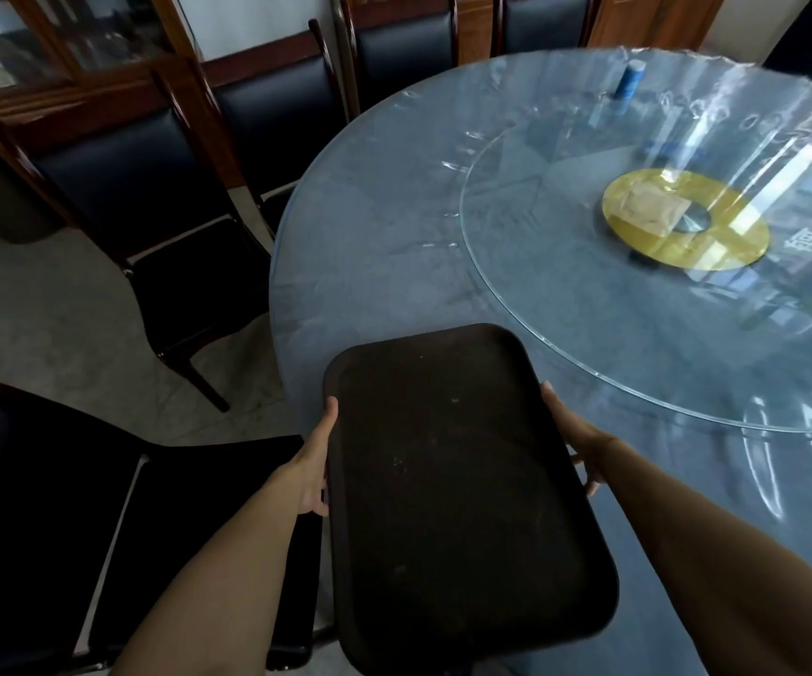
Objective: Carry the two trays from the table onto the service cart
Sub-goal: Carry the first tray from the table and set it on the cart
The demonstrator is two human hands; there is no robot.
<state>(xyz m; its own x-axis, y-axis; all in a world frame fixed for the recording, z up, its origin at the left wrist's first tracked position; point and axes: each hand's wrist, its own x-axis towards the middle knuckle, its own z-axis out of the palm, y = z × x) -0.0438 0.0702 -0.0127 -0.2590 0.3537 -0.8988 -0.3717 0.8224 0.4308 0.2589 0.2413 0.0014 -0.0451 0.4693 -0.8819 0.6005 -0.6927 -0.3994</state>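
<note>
A dark brown rectangular tray (457,490) with rounded corners is held over the near edge of the round table (384,246). My left hand (313,468) grips its left long edge, thumb along the rim. My right hand (577,441) grips the right long edge, fingers under it. Whether a second tray lies beneath it I cannot tell. No service cart is in view.
A glass turntable (565,334) with a gold centre disc (687,222) covers the table's middle; a blue cylinder (629,80) stands at the far side. Black chairs (150,202) ring the table's left, one (52,505) close by my left arm. A wooden cabinet (52,51) lines the back wall.
</note>
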